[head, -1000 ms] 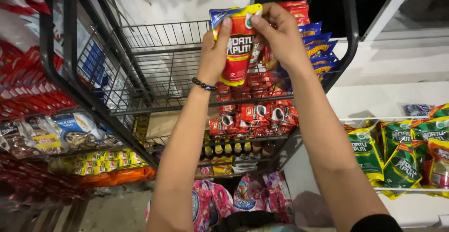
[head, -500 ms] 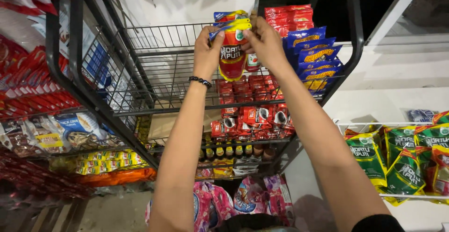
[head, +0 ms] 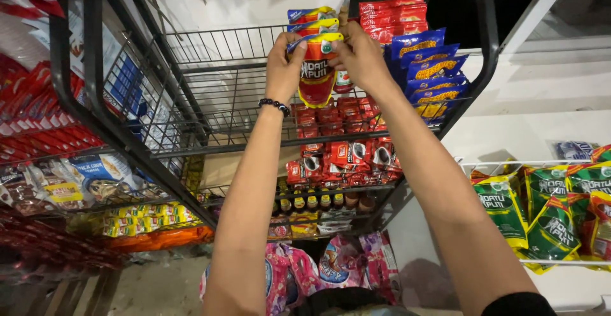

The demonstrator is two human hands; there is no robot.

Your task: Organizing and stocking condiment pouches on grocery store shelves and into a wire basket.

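A shop corner with a white wall holds a black wire rack (head: 191,109), its tiers stacked with packets. On the top tier a row of flat red packets (head: 389,17) stands at the back right, with blue-and-yellow packets (head: 425,68) just in front of them. Lower tiers carry small red sachets (head: 344,154) and a line of small dark bottles (head: 318,200). To the right, green pouches (head: 528,211) lie on a white wire shelf (head: 509,163).

Both arms reach up to the top tier. The left hand (head: 285,66), with a black bead bracelet (head: 274,105) at the wrist, closes its fingers around the left edge of a red pouch with a yellow-and-blue top (head: 316,74). The right hand (head: 360,56) clasps the right edge of the same pouch near its top. The pouch hangs upright between the two hands, its lower half below the fingers and free of them, over the tier's wire floor. Two more pouches of the same kind (head: 310,18) stand just behind it, their tops showing above the hands.
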